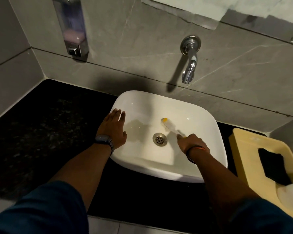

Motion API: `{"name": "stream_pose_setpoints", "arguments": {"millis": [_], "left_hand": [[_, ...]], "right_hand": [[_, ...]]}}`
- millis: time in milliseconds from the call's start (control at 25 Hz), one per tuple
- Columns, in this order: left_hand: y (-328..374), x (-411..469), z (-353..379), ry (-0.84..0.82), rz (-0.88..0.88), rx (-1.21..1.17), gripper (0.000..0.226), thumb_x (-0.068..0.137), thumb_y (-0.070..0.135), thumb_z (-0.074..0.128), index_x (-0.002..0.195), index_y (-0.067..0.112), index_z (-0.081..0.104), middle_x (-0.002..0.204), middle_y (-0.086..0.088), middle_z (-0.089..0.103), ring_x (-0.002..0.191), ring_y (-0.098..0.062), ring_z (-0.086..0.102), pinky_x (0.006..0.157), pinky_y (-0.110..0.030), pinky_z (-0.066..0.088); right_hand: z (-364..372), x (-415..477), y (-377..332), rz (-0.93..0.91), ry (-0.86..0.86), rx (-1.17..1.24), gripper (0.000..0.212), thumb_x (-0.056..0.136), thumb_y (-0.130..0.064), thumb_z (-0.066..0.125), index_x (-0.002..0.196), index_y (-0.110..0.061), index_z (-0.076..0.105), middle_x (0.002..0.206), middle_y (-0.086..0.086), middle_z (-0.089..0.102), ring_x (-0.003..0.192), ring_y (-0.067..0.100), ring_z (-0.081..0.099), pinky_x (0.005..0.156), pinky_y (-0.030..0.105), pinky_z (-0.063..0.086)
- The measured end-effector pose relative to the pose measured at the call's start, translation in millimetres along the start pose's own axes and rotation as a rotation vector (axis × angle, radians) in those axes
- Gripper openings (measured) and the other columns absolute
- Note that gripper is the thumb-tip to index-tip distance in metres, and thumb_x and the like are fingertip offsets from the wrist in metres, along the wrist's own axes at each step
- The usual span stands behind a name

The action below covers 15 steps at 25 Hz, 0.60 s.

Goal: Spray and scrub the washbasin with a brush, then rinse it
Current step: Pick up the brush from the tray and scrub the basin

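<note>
A white square washbasin (pixel 208 119) sits on a black stone counter, with a round metal drain (pixel 159 139) in its floor. My right hand (pixel 192 142) is shut on the handle of a small brush (pixel 167 124) with white bristles and a yellow tip. The brush head rests on the basin floor just behind and right of the drain. My left hand (pixel 113 126) lies flat with fingers spread on the basin's left rim and inner wall. A chrome tap (pixel 189 65) juts from the wall above the basin; no water runs from it.
A soap dispenser (pixel 73 26) hangs on the grey tiled wall at upper left. A pale yellow tray (pixel 249 149) holding a black item and something white stands on the counter at right. The black counter (pixel 46 132) stretches to the left.
</note>
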<state>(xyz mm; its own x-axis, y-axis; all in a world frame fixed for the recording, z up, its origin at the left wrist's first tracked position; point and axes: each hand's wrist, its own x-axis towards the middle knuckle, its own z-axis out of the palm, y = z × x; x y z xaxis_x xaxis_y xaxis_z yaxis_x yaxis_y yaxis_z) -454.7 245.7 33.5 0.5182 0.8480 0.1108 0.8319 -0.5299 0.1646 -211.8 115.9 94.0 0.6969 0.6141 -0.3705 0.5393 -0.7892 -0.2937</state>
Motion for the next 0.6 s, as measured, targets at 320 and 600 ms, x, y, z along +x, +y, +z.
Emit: {"name": "stream_pose_setpoints", "arguments": {"millis": [320, 600], "left_hand": [[-0.1, 0.2, 0.6, -0.005, -0.003, 0.024, 0.077, 0.084, 0.036, 0.050, 0.146, 0.009, 0.012, 0.157, -0.014, 0.017, 0.146, -0.027, 0.008, 0.118, -0.039, 0.009], [2.6, -0.4, -2.8, -0.027, -0.006, 0.030, 0.077, 0.084, 0.035, 0.050, 0.146, 0.008, 0.012, 0.157, -0.014, 0.017, 0.146, -0.027, 0.007, 0.119, -0.039, 0.009]], "right_hand": [[12.8, 18.7, 10.0, -0.123, -0.061, 0.008, 0.054, 0.081, -0.062, 0.051, 0.113, -0.019, 0.061, 0.110, 0.014, 0.068, 0.096, 0.032, 0.063, 0.079, 0.034, 0.050], [-48.4, -2.6, 63.3, 0.161, -0.475, 0.016, 0.056, 0.071, -0.062, 0.064, 0.081, -0.007, 0.055, 0.039, 0.002, 0.040, 0.029, 0.016, 0.027, 0.039, 0.019, 0.023]]}}
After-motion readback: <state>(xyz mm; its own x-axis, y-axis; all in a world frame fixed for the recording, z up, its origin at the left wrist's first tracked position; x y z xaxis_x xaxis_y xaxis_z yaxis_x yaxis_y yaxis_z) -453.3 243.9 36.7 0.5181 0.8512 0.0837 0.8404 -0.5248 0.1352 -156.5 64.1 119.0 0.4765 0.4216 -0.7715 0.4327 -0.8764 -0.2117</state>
